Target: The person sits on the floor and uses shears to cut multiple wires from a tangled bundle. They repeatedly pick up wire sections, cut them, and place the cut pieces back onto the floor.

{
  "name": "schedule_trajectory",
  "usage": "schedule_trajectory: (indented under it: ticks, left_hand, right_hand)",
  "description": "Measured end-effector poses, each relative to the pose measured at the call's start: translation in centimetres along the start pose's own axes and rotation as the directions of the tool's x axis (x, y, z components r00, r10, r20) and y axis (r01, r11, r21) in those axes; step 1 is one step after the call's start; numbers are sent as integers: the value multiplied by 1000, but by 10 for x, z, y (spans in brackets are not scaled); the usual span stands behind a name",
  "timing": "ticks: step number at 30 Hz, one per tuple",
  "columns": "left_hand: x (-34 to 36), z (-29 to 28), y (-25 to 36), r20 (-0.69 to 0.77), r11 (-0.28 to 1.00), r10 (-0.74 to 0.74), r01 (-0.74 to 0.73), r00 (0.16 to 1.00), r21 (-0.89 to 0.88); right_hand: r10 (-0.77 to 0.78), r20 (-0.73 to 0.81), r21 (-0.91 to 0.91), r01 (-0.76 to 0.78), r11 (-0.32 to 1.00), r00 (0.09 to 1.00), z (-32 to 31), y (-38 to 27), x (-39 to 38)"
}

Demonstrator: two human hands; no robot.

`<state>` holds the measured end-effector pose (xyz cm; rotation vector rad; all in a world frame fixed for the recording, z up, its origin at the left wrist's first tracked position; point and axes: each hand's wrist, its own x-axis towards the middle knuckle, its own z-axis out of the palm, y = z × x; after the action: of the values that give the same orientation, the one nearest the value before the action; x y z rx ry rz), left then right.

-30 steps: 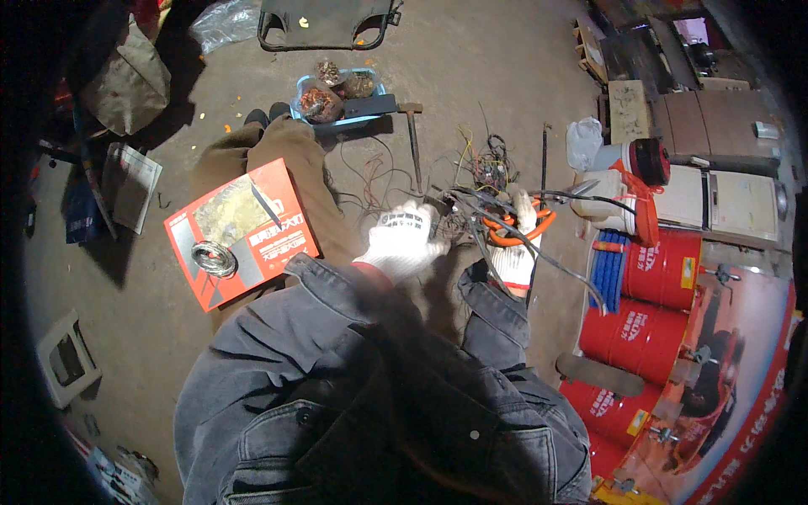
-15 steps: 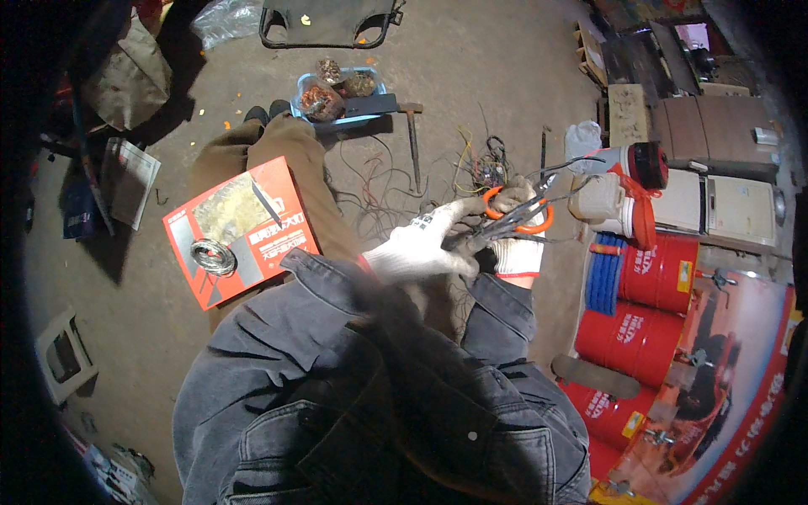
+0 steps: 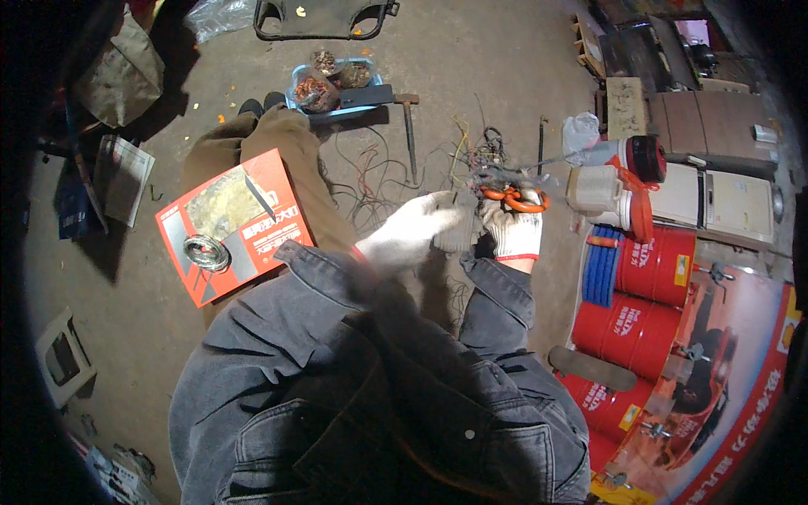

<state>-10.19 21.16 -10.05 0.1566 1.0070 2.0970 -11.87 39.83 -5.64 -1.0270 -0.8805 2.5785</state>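
Note:
In a white glove, my left hand [image 3: 414, 229] is closed on a greyish piece [image 3: 457, 225], blurred, that looks like cable; its kind cannot be made out. My right hand [image 3: 513, 234], gloved too, grips orange-handled scissors [image 3: 528, 202]; their blades are smeared by motion. The two hands are close together, with the grey piece between them. Beyond them on the floor lies a tangle of thin wires [image 3: 370, 172], dark, red and yellow. A red box [image 3: 290, 223] rests across my lap, with a coil of silvery wire [image 3: 206, 253] on it.
A hammer [image 3: 410, 143] lies beyond the wires, beside a light-blue tray [image 3: 337, 114] holding bags of small parts. Red drums [image 3: 656, 268], a blue coiled hose [image 3: 599, 273] and a white jug [image 3: 587, 190] stand to the right. A dark folding stool [image 3: 324, 21] is at the far side.
The orange scissor handles have turned and drawn closer together in my right hand. Dark cable ends that stuck out to the right past the scissors no longer show there.

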Motion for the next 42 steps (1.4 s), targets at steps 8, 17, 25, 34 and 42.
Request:
schedule_trajectory:
  ticks: [8,17,25,34,42]
  left_hand:
    - [-12,6,13,67,711,54,8,996,-703]
    - [-19,6,21,73,947,170,-142,983,-287]
    - [-9,14,18,-13,932,137,-134,990,-336]
    - [-23,23,22,-180,516,401,-59,898,854]
    - [-28,30,32,225,-14,625,-278,748,961]
  right_hand:
    - [7,86,-216,12,976,996,-15,18,-2]
    - [161,190,-128,-138,982,968,-20,23,-25]
    - [151,162,-340,-89,936,975,-4,26,-59]
    - [-104,299,-482,244,842,948,-4,16,-74]
    - [-287,296,-373,387,843,911,4,21,-81]
